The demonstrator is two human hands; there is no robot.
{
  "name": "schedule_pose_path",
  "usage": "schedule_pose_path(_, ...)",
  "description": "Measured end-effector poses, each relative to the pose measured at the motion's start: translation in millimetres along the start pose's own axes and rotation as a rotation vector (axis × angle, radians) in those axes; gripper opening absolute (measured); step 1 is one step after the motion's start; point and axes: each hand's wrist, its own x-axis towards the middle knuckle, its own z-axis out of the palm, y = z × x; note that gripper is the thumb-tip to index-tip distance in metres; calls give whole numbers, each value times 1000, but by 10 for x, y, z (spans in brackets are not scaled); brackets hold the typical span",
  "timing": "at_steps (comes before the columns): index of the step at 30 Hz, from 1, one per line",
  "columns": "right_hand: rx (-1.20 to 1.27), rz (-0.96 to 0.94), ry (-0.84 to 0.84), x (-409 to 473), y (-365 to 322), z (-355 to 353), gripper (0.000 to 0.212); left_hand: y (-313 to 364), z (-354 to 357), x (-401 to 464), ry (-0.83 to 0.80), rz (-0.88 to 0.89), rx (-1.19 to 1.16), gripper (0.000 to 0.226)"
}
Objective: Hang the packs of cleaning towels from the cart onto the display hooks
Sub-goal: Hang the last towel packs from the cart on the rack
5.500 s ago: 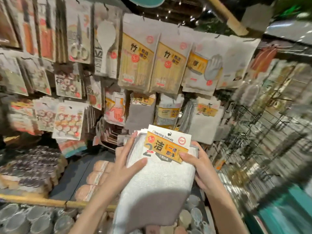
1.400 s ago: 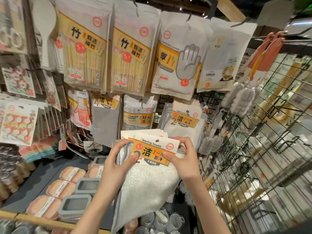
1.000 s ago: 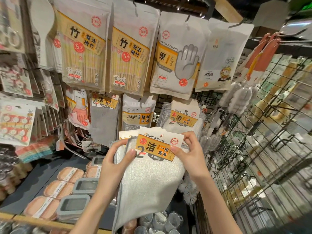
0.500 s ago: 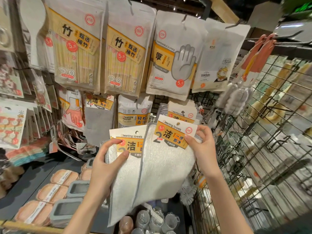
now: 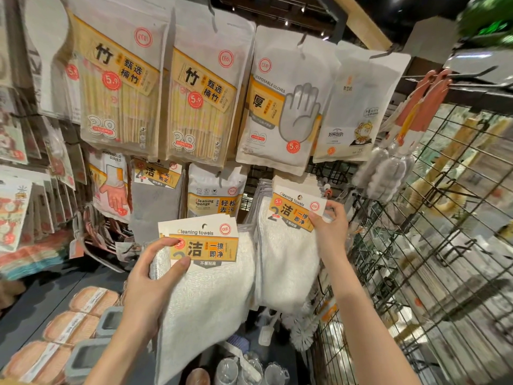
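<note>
My left hand (image 5: 151,276) grips a stack of white cleaning towel packs (image 5: 205,290) by the left edge, thumb on the orange label. My right hand (image 5: 329,229) pinches the card header of one single towel pack (image 5: 288,259), held up against the row of the same packs hanging on a display hook (image 5: 327,190) at the right of the lower row. The hook's tip shows just above my right fingers. Whether the header hole is over the hook is hidden.
Bamboo stick bags (image 5: 119,87), disposable glove bags (image 5: 283,107) and sponge packs (image 5: 213,195) hang above and left. A black wire grid rack (image 5: 416,259) with bottle brushes (image 5: 388,173) stands right. Below lie sponges (image 5: 88,301) and glass cups (image 5: 249,370).
My right hand has pulled one pack off the stack and carried it up and right to the hanging row. My left hand keeps the remaining stack, now lower and left.
</note>
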Motion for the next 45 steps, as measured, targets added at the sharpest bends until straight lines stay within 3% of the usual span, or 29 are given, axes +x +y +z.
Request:
schedule_pose_path(10, -71, -32, 79, 163, 175, 170, 45, -9, -36, 26, 14, -1, -79, 31)
schedule_pose_path(21, -326, -102, 125, 251, 180, 325, 46, -13, -38, 23, 0, -29, -129, 34)
schedule_pose_path(35, -276, -118, 72, -26, -82, 163, 48, 122, 28, -57, -40, 7, -74, 47)
schedule_pose_path(39, -182, -169, -19, -302, -274, 146, 38, 185, 96, -96, -62, 13, -85, 55)
schedule_pose_path(45, 12, -119, -349, -835, -518, 226, 32, 267, 199, -166, -98, 15, -147, 59)
